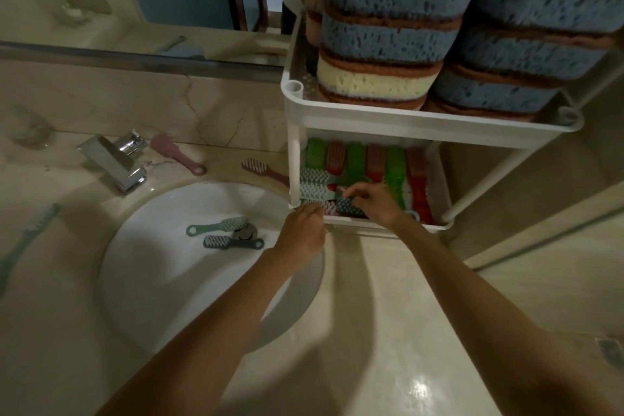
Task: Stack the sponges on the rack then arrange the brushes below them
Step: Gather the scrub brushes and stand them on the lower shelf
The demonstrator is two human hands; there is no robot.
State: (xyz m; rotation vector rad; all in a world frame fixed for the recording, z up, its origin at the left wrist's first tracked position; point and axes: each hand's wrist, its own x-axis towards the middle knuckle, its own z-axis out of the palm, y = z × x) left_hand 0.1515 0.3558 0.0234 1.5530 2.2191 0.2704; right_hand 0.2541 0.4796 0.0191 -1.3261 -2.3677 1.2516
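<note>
Right hand (369, 203): curled, pinching the dark brush (349, 208) inside the rack's (371, 115) lower tray (371, 224).
Left hand (304, 230): at the tray's front-left corner, fingers bent; I cannot tell whether it holds anything.
Look: the dark brush is short, bristles up, just under the right fingers, beside teal brushes (315, 191).
Count: six green and red brushes (354, 159) in a row behind; two brushes (219, 226) in the sink (162, 280); two pink brushes (263, 169) on the counter (354, 314).
Sponges (388, 37): stacked on the top tray.

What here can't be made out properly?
Head view only.
Sponge stacks: tops cut off by the upper edge.
Left hand: its own back hides what the fingers touch.
Dark brush: partly covered by the right hand gripping it.
Mint brush at far left: blurred.
</note>
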